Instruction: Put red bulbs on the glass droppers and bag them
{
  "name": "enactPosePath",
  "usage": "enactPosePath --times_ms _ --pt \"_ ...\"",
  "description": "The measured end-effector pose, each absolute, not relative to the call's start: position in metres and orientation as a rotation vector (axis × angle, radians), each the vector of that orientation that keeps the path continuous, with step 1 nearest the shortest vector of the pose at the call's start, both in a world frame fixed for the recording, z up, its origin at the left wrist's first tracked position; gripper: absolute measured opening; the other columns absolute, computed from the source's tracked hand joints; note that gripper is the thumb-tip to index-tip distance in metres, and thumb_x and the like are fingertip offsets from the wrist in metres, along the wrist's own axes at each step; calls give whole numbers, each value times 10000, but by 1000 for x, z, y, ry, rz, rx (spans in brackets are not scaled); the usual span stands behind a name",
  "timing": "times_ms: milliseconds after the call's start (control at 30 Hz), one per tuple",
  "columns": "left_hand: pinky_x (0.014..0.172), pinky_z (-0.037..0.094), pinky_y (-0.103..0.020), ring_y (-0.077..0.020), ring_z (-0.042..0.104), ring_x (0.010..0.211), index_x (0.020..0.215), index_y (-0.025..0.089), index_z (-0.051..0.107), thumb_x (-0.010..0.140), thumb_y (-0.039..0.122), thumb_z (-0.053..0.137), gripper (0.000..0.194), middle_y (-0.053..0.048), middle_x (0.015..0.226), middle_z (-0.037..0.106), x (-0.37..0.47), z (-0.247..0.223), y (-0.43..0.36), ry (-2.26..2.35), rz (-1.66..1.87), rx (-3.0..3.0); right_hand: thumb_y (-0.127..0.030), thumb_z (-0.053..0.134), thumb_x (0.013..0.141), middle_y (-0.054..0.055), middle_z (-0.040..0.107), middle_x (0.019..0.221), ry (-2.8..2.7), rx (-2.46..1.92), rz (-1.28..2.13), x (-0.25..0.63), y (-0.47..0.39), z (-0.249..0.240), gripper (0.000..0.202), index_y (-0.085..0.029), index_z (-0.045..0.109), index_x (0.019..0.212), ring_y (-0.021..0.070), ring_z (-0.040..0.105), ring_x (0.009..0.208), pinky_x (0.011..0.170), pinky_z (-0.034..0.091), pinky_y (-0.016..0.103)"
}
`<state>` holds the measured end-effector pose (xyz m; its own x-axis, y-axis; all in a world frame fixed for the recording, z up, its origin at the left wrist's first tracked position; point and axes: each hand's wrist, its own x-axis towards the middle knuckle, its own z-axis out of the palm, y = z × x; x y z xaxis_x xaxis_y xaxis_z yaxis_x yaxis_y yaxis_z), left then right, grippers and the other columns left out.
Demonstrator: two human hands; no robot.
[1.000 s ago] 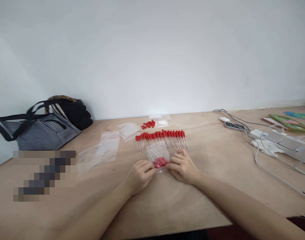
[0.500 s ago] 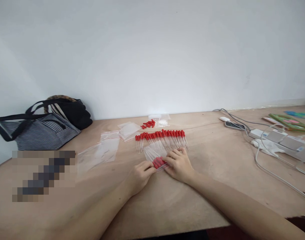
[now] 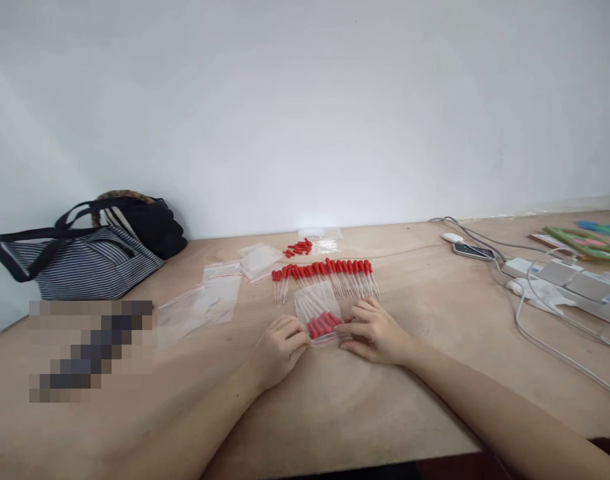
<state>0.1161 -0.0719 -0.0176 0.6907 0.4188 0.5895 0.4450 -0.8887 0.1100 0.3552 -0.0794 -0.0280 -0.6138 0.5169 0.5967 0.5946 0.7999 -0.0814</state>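
Note:
A clear zip bag point(image 3: 317, 298) lies on the table between my hands, its closure edge toward me. Inside it are several droppers with red rubber bulbs point(image 3: 323, 324), their clear tips pointing away. My left hand point(image 3: 283, 350) has its fingers curled together at the bag's near left corner. My right hand point(image 3: 377, 331) rests at the right side, thumb and index finger apart, the index tip touching the bag by the bulbs. Just beyond the bag, a row of loose red-topped droppers point(image 3: 352, 268) lies side by side.
Empty zip bags point(image 3: 219, 293) and a stack of small clear bags point(image 3: 259, 261) lie to the left. Loose red bulbs point(image 3: 299, 247) sit near the wall. A striped bag point(image 3: 95, 263) stands far left. Cables, a phone point(image 3: 473, 251) and a power strip point(image 3: 559, 275) occupy the right.
My right hand has shifted right and its fingers have loosened, uncovering more red bulbs. The bag now lies flatter. My left fingers have drawn in slightly at its corner.

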Motion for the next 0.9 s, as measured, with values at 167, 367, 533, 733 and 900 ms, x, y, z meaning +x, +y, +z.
enactPosePath --times_ms 167,367,533,733,900 --pt "633 444 -253 -133 545 701 741 166 516 844 117 404 160 -29 748 585 113 -25 -71 -834 -991 -2936 -335 559 781 17 603 738 -2279 -757 -312 357 -84 -28 195 -200 636 899 138 468 717 740 326 338" --pt "587 449 -235 -116 545 645 721 164 479 845 100 378 172 -15 705 569 113 -28 -71 -862 -1098 -2966 -188 532 802 -3 620 703 -2240 -660 -636 342 -84 -29 96 -177 623 833 125 483 718 778 318 360" --pt "570 464 -217 -109 558 634 714 157 486 862 105 370 195 -24 705 584 114 -24 -73 -759 -1071 -2873 -113 463 833 -10 585 628 -2257 -648 -780 347 -85 -32 170 -158 613 765 116 476 671 789 321 362" --pt "636 492 -287 -148 571 677 870 133 560 841 79 423 150 -33 684 599 119 -17 -77 -453 -867 -2542 -68 371 853 17 587 645 -2287 -568 -889 347 -89 -28 290 -139 600 690 124 496 697 790 329 343" --pt "595 495 -285 -128 555 598 809 117 574 832 48 435 157 -21 628 602 123 -13 -78 -326 -825 -2391 -71 374 852 5 581 626 -2268 -577 -895 346 -91 -29 297 -153 589 664 121 511 707 814 314 347"
